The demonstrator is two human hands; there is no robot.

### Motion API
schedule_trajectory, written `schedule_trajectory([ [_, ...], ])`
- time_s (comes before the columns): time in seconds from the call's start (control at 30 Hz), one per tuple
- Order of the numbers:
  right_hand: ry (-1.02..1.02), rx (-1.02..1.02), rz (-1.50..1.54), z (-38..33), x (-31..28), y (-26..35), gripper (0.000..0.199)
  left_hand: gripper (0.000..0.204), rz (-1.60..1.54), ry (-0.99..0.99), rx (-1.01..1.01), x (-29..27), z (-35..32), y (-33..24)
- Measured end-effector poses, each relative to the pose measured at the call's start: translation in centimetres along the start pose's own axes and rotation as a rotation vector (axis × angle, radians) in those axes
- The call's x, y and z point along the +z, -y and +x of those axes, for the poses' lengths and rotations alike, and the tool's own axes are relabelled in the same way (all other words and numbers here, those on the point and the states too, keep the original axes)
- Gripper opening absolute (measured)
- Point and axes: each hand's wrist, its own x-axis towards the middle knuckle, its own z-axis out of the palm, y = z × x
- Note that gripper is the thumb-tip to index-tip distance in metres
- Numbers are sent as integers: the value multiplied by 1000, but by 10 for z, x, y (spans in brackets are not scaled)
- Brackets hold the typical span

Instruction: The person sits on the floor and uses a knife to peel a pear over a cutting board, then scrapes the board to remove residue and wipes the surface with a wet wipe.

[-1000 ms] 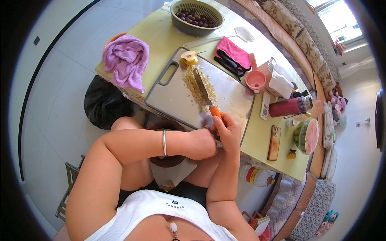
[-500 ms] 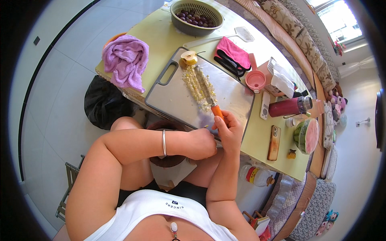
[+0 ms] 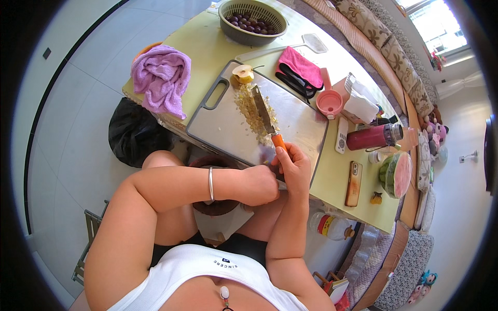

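My right hand is closed round the orange handle of a knife. Its blade lies over a strip of finely chopped pale yellow bits on a steel cutting board with a grey rim. At the board's far end rests a cut pear half, its pale cut face showing. My left hand is curled into a fist at the board's near edge, next to my right wrist. Whatever its fingers may hold is hidden from view.
A purple towel hangs over the table's left edge, above a black bag. Behind the board stands a basket of dark round fruit. A pink cup, thermos, phone and cut watermelon are at the right.
The knife's blade has turned, so more of its flat side shows over the chopped bits. Both hands have stayed in nearly the same place.
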Motion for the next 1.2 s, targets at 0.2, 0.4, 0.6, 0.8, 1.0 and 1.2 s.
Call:
schedule_trajectory([
  [0.2, -3, -2, 1, 1, 0, -3, 26, 7, -10, -8, -2, 1, 0, 0],
  [0.4, -28, -41, -1, -3, 0, 3, 26, 9, -1, 45, -4, -5, 0, 0],
  [0.6, -44, -228, 246, -11, -5, 6, 25, 11, -47, 114, -40, -1, 2, 0],
  [0.8, -22, -11, 53, 0, -5, -2, 25, 10, -27, 41, -25, -8, 0, -1],
  [1.0, -12, 5, 42, -1, -1, -1, 24, 9, -7, -4, 17, -2, -1, 1],
  [1.2, -14, 3, 36, 0, -1, -2, 23, 9, -6, 5, 15, -2, 0, 1],
])
